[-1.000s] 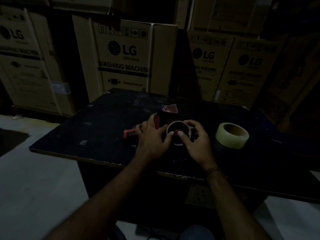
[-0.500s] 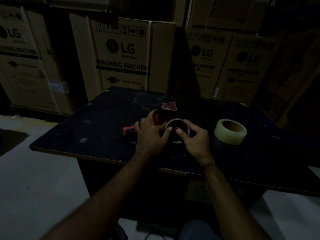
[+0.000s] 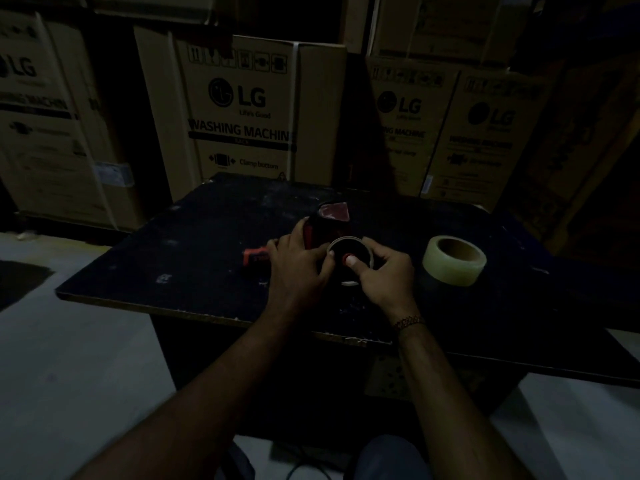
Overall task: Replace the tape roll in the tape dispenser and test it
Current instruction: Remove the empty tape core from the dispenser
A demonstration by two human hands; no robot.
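Your fingers point(image 3: 351, 260) pinch the spent core point(image 3: 349, 252) on the dispenser point(image 3: 327, 227): right hand point(image 3: 384, 275) thumb on the red hub, left hand point(image 3: 299, 268) curled round the frame. Pull crooked and the core may jam on the hub, or the dispenser tip. The new roll point(image 3: 453, 259) lies on the table point(image 3: 207, 244) at 3 o'clock, apart from your right hand.

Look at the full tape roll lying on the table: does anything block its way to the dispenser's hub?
Yes. A nearly empty core sits on the tape dispenser, held by the left hand and right hand. The full tape roll lies apart on the table, to the right of the hands.
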